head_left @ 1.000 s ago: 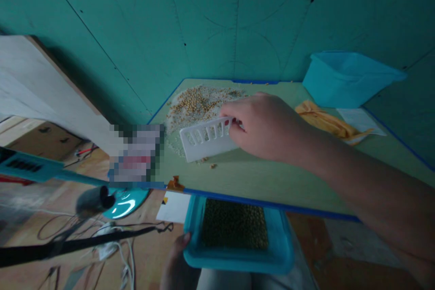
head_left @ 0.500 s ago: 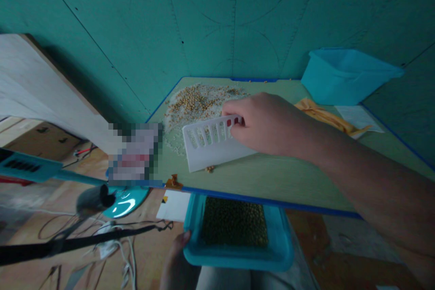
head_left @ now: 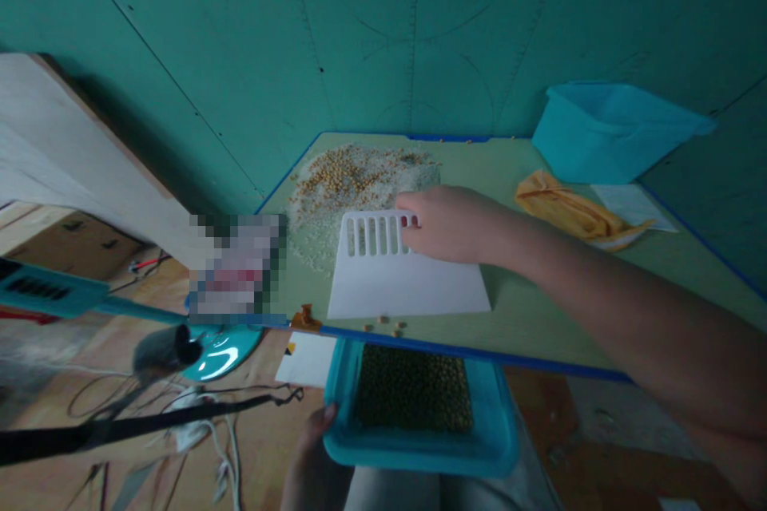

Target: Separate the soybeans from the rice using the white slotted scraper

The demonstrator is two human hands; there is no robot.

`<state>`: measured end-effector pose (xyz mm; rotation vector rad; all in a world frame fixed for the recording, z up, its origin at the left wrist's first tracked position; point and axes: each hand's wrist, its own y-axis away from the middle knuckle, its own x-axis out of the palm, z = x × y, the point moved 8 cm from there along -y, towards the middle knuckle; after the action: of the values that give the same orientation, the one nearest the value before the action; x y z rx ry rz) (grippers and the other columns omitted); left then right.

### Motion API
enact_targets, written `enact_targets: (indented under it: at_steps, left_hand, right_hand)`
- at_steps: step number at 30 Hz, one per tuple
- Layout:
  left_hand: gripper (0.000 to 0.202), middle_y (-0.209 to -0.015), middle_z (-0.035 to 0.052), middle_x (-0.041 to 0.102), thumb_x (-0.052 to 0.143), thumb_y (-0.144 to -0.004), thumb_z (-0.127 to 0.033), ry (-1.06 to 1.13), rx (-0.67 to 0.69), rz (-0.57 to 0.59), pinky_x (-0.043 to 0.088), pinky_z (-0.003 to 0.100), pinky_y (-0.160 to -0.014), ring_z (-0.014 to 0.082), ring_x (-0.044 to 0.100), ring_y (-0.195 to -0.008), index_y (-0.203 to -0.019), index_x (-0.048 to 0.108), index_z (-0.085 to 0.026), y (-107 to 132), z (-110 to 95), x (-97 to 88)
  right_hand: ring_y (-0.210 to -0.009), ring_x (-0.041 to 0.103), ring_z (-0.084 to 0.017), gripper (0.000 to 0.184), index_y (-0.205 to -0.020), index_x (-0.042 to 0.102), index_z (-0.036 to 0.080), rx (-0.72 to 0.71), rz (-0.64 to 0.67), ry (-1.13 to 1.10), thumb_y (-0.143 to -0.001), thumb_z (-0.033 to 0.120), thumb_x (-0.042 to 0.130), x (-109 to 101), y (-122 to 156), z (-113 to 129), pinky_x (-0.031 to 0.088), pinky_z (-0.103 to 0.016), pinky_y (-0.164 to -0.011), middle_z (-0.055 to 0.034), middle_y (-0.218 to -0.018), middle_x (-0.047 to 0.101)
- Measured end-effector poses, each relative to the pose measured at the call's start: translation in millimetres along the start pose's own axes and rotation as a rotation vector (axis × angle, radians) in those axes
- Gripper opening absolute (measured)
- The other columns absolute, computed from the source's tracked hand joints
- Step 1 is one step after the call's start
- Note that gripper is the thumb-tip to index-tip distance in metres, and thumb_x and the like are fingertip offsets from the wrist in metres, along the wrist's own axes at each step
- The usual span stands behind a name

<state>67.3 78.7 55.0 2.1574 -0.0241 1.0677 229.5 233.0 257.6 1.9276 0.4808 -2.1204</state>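
My right hand [head_left: 447,225] grips the slotted top edge of a white plastic scraper [head_left: 407,283], fingers through its slots. The scraper's long straight edge stands near the front of the table [head_left: 533,327]. Several loose soybeans [head_left: 382,319] lie just in front of that edge. Behind the scraper spreads a pile of soybeans [head_left: 339,168] mixed with white, rice-like grains [head_left: 419,172]. Below the table edge, my left hand [head_left: 316,435] holds the left rim of a turquoise tub [head_left: 419,457] over my lap. Dark greenish-brown beans [head_left: 413,391] fill its bottom.
A turquoise bin [head_left: 599,144] stands at the table's back right, with a yellow-orange cloth [head_left: 563,207] before it. An orange clip [head_left: 305,318] sits at the front left edge. Cables [head_left: 224,447] and a dark pole [head_left: 149,419] are at lower left. A green wall [head_left: 359,32] closes the back.
My right hand has turned the scraper straighter to the front edge and drawn it nearer. The few soybeans before it have moved toward the table edge and spread apart. My left hand stays put.
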Motion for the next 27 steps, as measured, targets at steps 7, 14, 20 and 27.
enact_targets:
  at_steps: [7,14,20,27]
  left_hand:
    - [0.012,-0.076,0.0042,0.076,0.065,-0.067,-0.022,0.005,0.007,0.003,0.045,0.040,-0.086,0.0310,0.066,-0.083,-0.071,0.075,-0.019,1.0,-0.7,0.7]
    - [0.017,-0.086,0.0027,0.075,0.068,-0.064,-0.021,0.023,-0.003,-0.030,0.043,0.041,-0.089,0.0319,0.065,-0.087,-0.079,0.075,-0.022,2.6,1.7,-1.8]
    - [0.016,-0.082,0.0028,0.075,0.067,-0.064,-0.022,0.026,-0.010,-0.064,0.043,0.041,-0.089,0.0314,0.064,-0.090,-0.078,0.075,-0.021,0.0,2.8,-8.4]
    - [0.013,-0.069,0.0039,0.075,0.067,-0.064,-0.028,-0.054,0.030,-0.076,0.045,0.042,-0.084,0.0326,0.066,-0.084,-0.069,0.075,-0.019,1.3,0.5,-4.3]
  right_hand:
    - [-0.062,0.060,-0.020,0.025,-0.085,0.061,0.014,-0.009,0.098,-0.006,-0.074,0.021,0.039,17.9,1.5,8.4,0.024,-0.025,-0.044,-0.0137,-0.073,0.067]
    - [-0.068,0.063,-0.025,0.029,-0.087,0.061,0.010,0.010,0.187,0.021,-0.074,0.022,0.038,28.7,2.5,10.3,0.030,-0.027,-0.045,-0.0189,-0.078,0.067]
    - [-0.067,0.064,-0.025,0.025,-0.087,0.059,0.012,-0.022,0.064,0.083,-0.074,0.022,0.039,13.5,6.0,18.0,0.033,-0.028,-0.047,-0.0167,-0.075,0.067]
    - [-0.058,0.061,-0.022,0.025,-0.095,0.054,0.011,-0.030,-0.079,0.204,-0.078,0.020,0.038,-13.8,24.3,38.4,0.032,-0.028,-0.045,-0.0140,-0.069,0.065]
